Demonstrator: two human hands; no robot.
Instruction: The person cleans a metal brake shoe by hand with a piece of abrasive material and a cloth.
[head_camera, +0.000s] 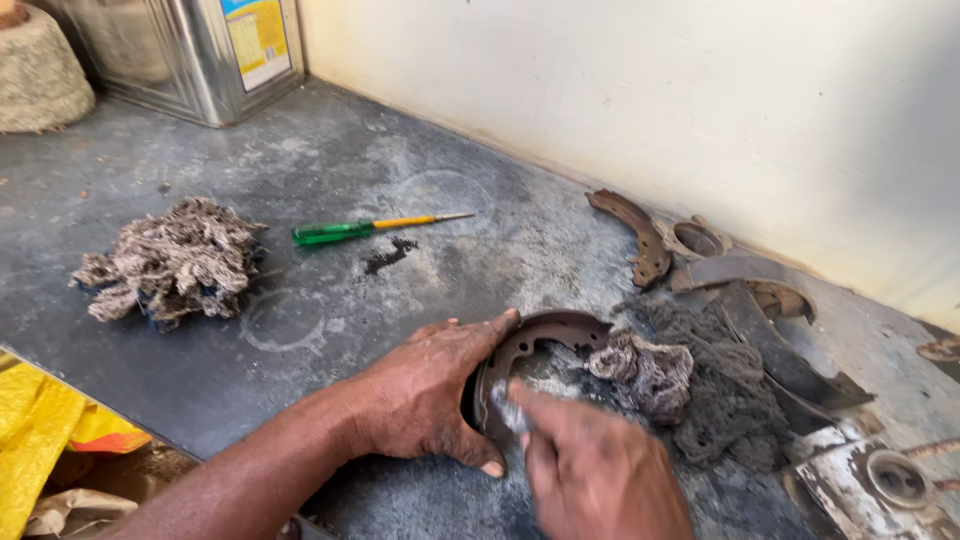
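Brake shoe (535, 335), a rusty curved piece, stands on edge on the grey bench top (330, 160), low in the middle of the view. Left hand (425, 395) comes in from the lower left with the forearm laid across the bench edge; it cups the shoe's outer curve, thumb on the bench and fingers closed over the top of the arc. Right hand (595, 470) reaches up from the bottom edge, fingertips pinched on a small pale wad (508, 405) pressed against the shoe's inner face. Just right of the shoe lies a grey heap of cotton waste (700, 385), and beyond it more rusty brake shoes (640, 230) by the wall. A green-handled screwdriver (365, 228) and a second clump of waste (170, 260) lie well to the left. At the far left corner stands a square metal tin (190, 50) with a yellow and blue rectangular label (255, 35).
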